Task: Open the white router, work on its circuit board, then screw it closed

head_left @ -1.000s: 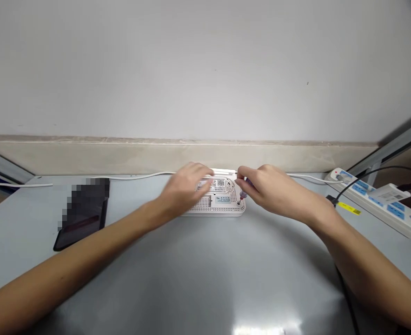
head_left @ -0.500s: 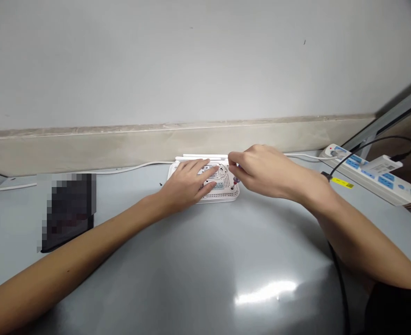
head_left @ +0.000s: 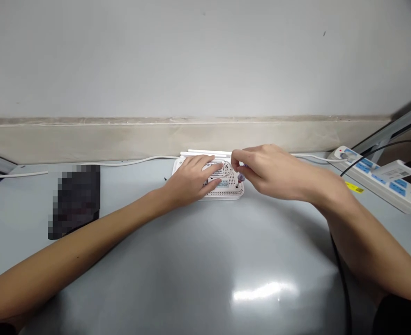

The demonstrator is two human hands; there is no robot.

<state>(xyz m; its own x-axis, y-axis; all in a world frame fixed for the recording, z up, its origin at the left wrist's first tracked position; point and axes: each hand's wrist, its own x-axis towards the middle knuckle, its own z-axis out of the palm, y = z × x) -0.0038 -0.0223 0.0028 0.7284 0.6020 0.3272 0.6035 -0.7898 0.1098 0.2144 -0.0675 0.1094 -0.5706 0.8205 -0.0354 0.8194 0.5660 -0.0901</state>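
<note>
A grey worktop point(head_left: 156, 270) carries the white router point(head_left: 226, 190) — the landmark here — which lies flat near the wall with its labelled, vented face up. Well to the router's right runs a long power strip point(head_left: 380, 179); well to its left lies a dark flat slab point(head_left: 78, 200), partly pixelated. The right hand point(head_left: 261, 167), at the router's right side, is closed around a small screwdriver point(head_left: 241, 177), while the left hand point(head_left: 193, 181) lies open and spread across the router's left half. Smallest of all, a dark bit point(head_left: 165, 179), perhaps a screw, sits just left of the router. The casing looks whole and work at the router's near right corner seems unfinished, the driver's tip being at the hole there; what remains at the covered parts cannot be told. Compared with a second ago, the left hand — then blurred above the router — has settled on it; the driver is at the same corner.
</note>
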